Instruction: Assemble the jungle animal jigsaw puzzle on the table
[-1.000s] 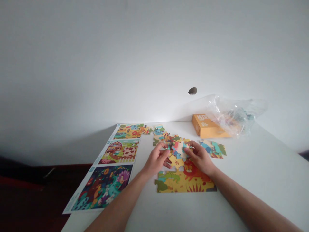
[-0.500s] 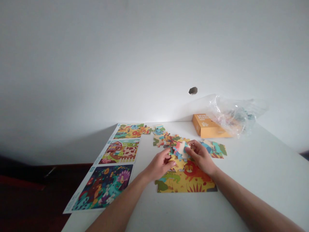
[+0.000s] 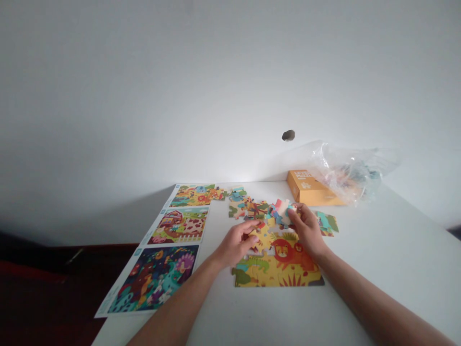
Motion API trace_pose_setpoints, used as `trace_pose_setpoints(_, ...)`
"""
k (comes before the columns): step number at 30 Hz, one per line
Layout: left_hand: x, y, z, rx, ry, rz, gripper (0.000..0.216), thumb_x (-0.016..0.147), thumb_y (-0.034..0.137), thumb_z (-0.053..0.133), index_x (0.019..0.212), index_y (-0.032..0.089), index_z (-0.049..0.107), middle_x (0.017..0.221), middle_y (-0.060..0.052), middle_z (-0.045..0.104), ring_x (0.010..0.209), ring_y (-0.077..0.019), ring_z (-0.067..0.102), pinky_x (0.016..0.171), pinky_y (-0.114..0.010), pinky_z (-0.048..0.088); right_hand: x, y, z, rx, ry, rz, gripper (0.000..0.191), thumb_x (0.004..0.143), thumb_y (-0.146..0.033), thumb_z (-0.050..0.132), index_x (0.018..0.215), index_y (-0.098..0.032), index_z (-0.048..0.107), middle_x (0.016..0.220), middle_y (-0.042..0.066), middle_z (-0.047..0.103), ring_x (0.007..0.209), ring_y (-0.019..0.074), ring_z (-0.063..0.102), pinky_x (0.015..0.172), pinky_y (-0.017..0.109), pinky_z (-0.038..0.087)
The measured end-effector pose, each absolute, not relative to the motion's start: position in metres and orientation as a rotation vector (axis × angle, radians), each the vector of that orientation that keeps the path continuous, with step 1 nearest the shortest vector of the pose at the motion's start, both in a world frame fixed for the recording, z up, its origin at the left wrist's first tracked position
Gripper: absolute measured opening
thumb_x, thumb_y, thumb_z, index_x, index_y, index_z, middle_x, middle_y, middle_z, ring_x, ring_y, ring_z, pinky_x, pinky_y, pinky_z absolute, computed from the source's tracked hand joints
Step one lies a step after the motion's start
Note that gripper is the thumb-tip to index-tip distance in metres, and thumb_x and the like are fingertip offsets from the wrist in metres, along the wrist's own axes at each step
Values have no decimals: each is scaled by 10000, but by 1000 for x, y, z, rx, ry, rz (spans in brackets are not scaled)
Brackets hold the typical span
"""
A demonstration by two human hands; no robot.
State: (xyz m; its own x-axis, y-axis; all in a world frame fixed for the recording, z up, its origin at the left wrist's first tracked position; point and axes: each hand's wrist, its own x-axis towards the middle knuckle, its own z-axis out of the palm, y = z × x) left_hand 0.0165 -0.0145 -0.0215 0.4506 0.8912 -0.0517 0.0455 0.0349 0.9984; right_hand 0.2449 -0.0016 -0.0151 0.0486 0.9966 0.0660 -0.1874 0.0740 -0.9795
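The right hand [image 3: 308, 230] pinches a small bunch of joined colourful cardboard puzzle pieces [image 3: 282, 211], just past the yellow half-built lion puzzle [image 3: 277, 274] lying flat on the white table [image 3: 360, 269]. The left hand [image 3: 236, 245] has bent fingers touching that puzzle's top edge. It is not clear if they grip a piece.

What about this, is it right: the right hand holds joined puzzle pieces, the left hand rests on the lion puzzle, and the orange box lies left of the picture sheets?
No. In the head view the orange box lies right of the picture sheets, beside the plastic bag. The right hand does hold joined puzzle pieces, and the left hand rests on the lion puzzle.
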Motion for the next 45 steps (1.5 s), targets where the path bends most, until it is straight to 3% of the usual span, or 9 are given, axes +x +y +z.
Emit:
trace_pose_setpoints(3, 17, -12, -16, 1316, 926, 925, 368, 805, 355, 691, 1054, 97, 608, 830, -68, 689, 707, -179, 670, 685, -330, 583, 247, 2, -15, -1020, -998, 1183, 365, 811, -511, 686, 935, -228, 492, 741, -33, 566, 610, 124, 566, 544, 235, 475)
trace_pose_setpoints(7, 17, -10, -9, 1096, 930, 1052, 365, 761, 375, 741, 973, 146, 553, 878, -58, 695, 750, -204, 704, 716, -369, 598, 248, 1, -16, -996, -1017, 1204, 369, 806, -498, 697, 951, -220, 502, 728, -42, 522, 587, 108, 528, 556, 244, 483)
trace_pose_setpoints(15, 17, -8, -3, 924, 909, 1186, 469, 702, 268, 784, 1069, 176, 507, 946, -58, 694, 786, -206, 705, 718, -376, 595, 245, -6, -12, -1046, -1264, 1237, 392, 798, -510, 699, 984, -191, 570, 821, -7, 562, 644, 107, 503, 575, 241, 443)
trace_pose_setpoints(19, 12, -3, -8, 980, 974, 1285, 522, 689, 240, 779, 1138, 178, 520, 930, -45, 683, 748, -161, 655, 608, -276, 551, 246, 0, -16, -1174, -1230, 1132, 465, 756, -579, 701, 984, -190, 585, 786, -5, 593, 629, 126, 533, 561, 255, 456)
trace_pose_setpoints(26, 3, 7, -18, 1047, 1130, 1347, 428, 671, 254, 782, 1057, 138, 637, 882, -39, 697, 780, -153, 648, 660, -233, 494, 261, 20, -38, -1353, -1073, 1002, 552, 748, -603, 684, 1100, -189, 586, 759, 26, 652, 607, 180, 605, 530, 298, 506)
trace_pose_setpoints(33, -1, 5, -14, 997, 1155, 1389, 452, 664, 383, 799, 1040, 180, 650, 789, 8, 652, 697, -122, 618, 624, -224, 495, 262, 21, -40, -1357, -1280, 917, 561, 789, -518, 665, 1219, -168, 581, 1020, 105, 692, 910, 256, 668, 828, 422, 554)
trace_pose_setpoints(38, -5, 7, -12, 1074, 1190, 1359, 481, 645, 377, 816, 1046, 161, 661, 755, -11, 677, 615, -117, 587, 545, -212, 453, 260, 10, -24, -1421, -1677, 423, 396, 848, -439, 610, 1158, -194, 641, 1246, 137, 603, 1060, 287, 607, 941, 469, 480)
trace_pose_setpoints(43, -19, 7, 1, 1385, 1188, 1089, 285, 726, 384, 750, 881, 146, 773, 735, -54, 714, 612, -143, 588, 555, -229, 439, 260, -4, -1, -1229, -2047, 454, 266, 924, -392, 531, 1046, -205, 676, 888, 74, 642, 708, 178, 590, 691, 326, 485)
trace_pose_setpoints(45, -26, 4, 7, 1537, 1122, 883, 263, 757, 396, 721, 850, 161, 793, 741, -67, 728, 640, -169, 613, 563, -240, 447, 258, -9, 5, -1076, -2245, 574, 254, 926, -379, 536, 1038, -208, 686, 852, 67, 642, 720, 178, 594, 690, 312, 468)
